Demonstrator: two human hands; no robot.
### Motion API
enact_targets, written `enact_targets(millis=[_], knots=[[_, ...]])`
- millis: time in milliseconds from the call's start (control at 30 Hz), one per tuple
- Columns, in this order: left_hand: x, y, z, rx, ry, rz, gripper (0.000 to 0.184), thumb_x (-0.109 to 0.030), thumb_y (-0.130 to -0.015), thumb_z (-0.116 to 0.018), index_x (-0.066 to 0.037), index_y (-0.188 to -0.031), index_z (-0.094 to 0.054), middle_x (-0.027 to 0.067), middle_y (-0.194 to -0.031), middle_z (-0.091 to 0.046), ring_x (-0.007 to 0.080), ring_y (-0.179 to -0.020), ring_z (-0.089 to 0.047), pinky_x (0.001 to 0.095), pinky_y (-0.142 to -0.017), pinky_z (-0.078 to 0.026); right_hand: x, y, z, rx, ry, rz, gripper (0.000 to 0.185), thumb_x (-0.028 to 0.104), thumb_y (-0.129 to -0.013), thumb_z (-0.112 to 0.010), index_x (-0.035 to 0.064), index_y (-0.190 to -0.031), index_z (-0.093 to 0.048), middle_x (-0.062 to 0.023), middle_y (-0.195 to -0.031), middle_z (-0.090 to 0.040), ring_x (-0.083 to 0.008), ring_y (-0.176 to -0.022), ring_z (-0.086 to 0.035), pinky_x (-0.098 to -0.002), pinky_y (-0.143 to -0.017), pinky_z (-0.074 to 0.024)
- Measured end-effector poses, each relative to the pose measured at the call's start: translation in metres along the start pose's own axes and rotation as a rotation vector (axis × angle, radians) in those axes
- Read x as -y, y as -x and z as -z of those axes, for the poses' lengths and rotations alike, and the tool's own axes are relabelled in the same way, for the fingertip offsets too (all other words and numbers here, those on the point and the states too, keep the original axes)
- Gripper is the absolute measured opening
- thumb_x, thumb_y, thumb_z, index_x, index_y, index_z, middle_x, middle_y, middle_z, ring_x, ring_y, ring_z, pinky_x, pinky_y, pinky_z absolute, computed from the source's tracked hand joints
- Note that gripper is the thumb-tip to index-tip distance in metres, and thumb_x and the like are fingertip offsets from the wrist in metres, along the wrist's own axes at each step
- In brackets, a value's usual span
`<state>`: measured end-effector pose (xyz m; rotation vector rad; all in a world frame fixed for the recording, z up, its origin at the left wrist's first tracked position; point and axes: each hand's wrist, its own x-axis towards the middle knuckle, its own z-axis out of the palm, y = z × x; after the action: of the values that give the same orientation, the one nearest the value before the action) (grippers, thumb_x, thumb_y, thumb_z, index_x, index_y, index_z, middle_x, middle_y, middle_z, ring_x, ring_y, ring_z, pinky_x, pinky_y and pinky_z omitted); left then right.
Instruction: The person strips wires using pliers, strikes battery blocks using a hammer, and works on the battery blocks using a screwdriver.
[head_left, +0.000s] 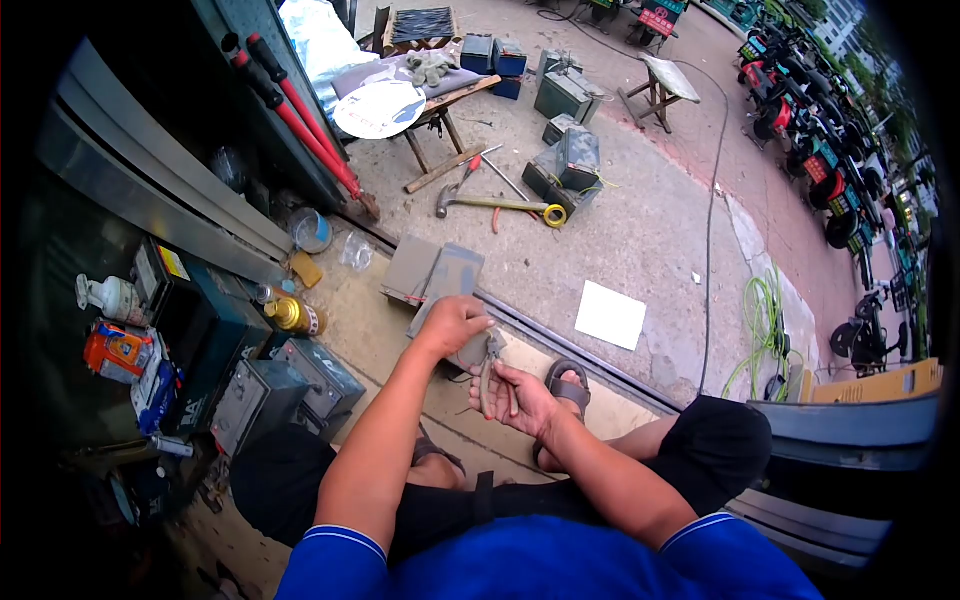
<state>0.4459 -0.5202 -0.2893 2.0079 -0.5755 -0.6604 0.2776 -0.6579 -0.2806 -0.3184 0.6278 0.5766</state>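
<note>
Right hand: the right hand point(522, 397) was turned palm up, its fingers curled loosely about the pliers point(487, 384).
Pliers: they lay across those fingers, nose pointing away from the person, just beside the left hand point(450, 325).
Left hand: its back faced up and its thumb and fingers were drawn together; whether they pinched anything could not be told.
Batteries: a grey battery point(455, 272) stood just beyond the left hand, next to another grey battery point(408, 268).
Feet: a brown sandal point(568, 388) was near the right hand, on the pale floor point(385, 345).
Tools: past the doorway track, a hammer point(495, 202) lay with its handle end near a yellow tape roll point(554, 215).
Paper: a white sheet point(610, 315) lay flat on the concrete.
Left side: a gold bottle point(300, 316) stood near more dark batteries point(318, 378).
Doorway: red-handled cutters point(305, 130) leaned by the frame.
Far side: a small stool point(668, 82) stood near a row of scooters point(822, 150).
</note>
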Motion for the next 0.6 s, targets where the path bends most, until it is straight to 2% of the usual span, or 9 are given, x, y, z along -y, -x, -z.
enact_targets(millis=[133, 200, 233, 300, 333, 400, 467, 533, 600], knots=[[0.001, -0.001, -0.001, 0.008, 0.009, 0.006, 0.031, -0.021, -0.08, -0.082, 0.003, -0.098, -0.074, 0.0182, -0.108, -0.074, 0.0288, -0.102, -0.07, 0.0348, -0.091, -0.054, -0.002, -0.007, 0.012, 0.056, -0.067, -0.002, 0.047, 0.036, -0.11, -0.039, -0.002, -0.132, -0.057, -0.0122, -0.101, -0.066, -0.0238, -0.088, -0.066, -0.0381, -0.085, -0.0577], [0.001, -0.002, -0.001, 0.006, 0.009, 0.021, 0.031, -0.021, -0.079, -0.082, 0.003, -0.098, -0.074, 0.0183, -0.108, -0.074, 0.0289, -0.102, -0.07, 0.0347, -0.091, -0.054, -0.004, -0.005, 0.008, 0.041, -0.115, 0.001, 0.041, 0.035, -0.109, -0.041, 0.0004, -0.119, -0.06, -0.0101, -0.09, -0.062, -0.0188, -0.075, -0.059, -0.0311, -0.066, -0.0523], [0.0, -0.001, -0.001, 0.003, 0.004, 0.017, 0.031, -0.021, -0.08, -0.082, 0.004, -0.098, -0.074, 0.0183, -0.109, -0.074, 0.0289, -0.103, -0.07, 0.0347, -0.091, -0.053, -0.004, -0.005, 0.007, 0.042, -0.112, 0.002, 0.041, 0.035, -0.109, -0.041, 0.0004, -0.119, -0.06, -0.0101, -0.09, -0.062, -0.0188, -0.075, -0.059, -0.0311, -0.066, -0.0523], [-0.005, 0.0, 0.001, -0.002, 0.002, 0.012, 0.031, -0.021, -0.08, -0.082, 0.004, -0.098, -0.074, 0.0184, -0.109, -0.073, 0.0289, -0.103, -0.07, 0.0346, -0.091, -0.053, -0.005, -0.004, 0.002, -0.031, -0.007, 0.017, 0.033, 0.036, -0.107, -0.044, 0.0051, -0.1, -0.055, -0.0055, -0.082, -0.056, -0.014, -0.065, -0.05, -0.0261, -0.054, -0.0423], [-0.009, 0.002, 0.002, -0.012, -0.022, 0.019, 0.032, -0.022, -0.08, -0.082, 0.004, -0.097, -0.074, 0.0182, -0.109, -0.073, 0.0287, -0.103, -0.07, 0.0346, -0.091, -0.053, -0.007, -0.005, 0.0, -0.032, -0.005, 0.017, 0.033, 0.036, -0.107, -0.044, 0.0051, -0.1, -0.055, -0.0055, -0.082, -0.056, -0.014, -0.065, -0.05, -0.0261, -0.054, -0.0423], [-0.011, 0.004, 0.001, -0.026, -0.047, 0.023, 0.033, -0.023, -0.08, -0.081, 0.005, -0.097, -0.073, 0.018, -0.109, -0.074, 0.0285, -0.102, -0.07, 0.0346, -0.091, -0.053, -0.01, -0.005, -0.006, -0.211, 0.189, 0.095, 0.035, 0.037, -0.107, -0.046, 0.0059, -0.095, -0.053, -0.0082, -0.077, -0.056, -0.0149, -0.058, -0.05, -0.0263, -0.046, -0.0392], [0.001, 0.004, -0.007, -0.139, 0.033, -0.165, 0.026, -0.025, -0.081, -0.077, 0.0, -0.081, -0.07, 0.0173, -0.081, -0.066, 0.0345, -0.077, -0.063, 0.0394, -0.073, -0.051, -0.012, -0.005, -0.007, -0.268, 0.262, 0.121, 0.034, 0.037, -0.106, -0.048, 0.0059, -0.094, -0.053, -0.0073, -0.075, -0.056, -0.0147, -0.054, -0.049, -0.0267, -0.043, -0.038], [0.004, 0.004, -0.009, -0.153, 0.029, -0.161, 0.027, -0.026, -0.083, -0.076, 0.001, -0.081, -0.07, 0.0158, -0.081, -0.067, 0.0315, -0.077, -0.064, 0.0388, -0.072, -0.051, -0.014, -0.003, -0.011, -0.325, 0.335, 0.151, 0.034, 0.037, -0.105, -0.051, 0.0059, -0.093, -0.054, -0.0064, -0.072, -0.055, -0.0145, -0.05, -0.047, -0.0272, -0.041, -0.0368], [-0.002, 0.007, -0.004, -0.171, 0.026, -0.158, 0.028, -0.026, -0.084, -0.076, 0.001, -0.082, -0.071, 0.0143, -0.082, -0.069, 0.0285, -0.076, -0.066, 0.0383, -0.071, -0.051, -0.014, -0.002, -0.015, -0.477, 0.617, 0.204, 0.033, 0.035, -0.105, -0.052, 0.0041, -0.096, -0.057, -0.0046, -0.07, -0.058, -0.0137, -0.05, -0.052, -0.0275, -0.043, -0.042]])
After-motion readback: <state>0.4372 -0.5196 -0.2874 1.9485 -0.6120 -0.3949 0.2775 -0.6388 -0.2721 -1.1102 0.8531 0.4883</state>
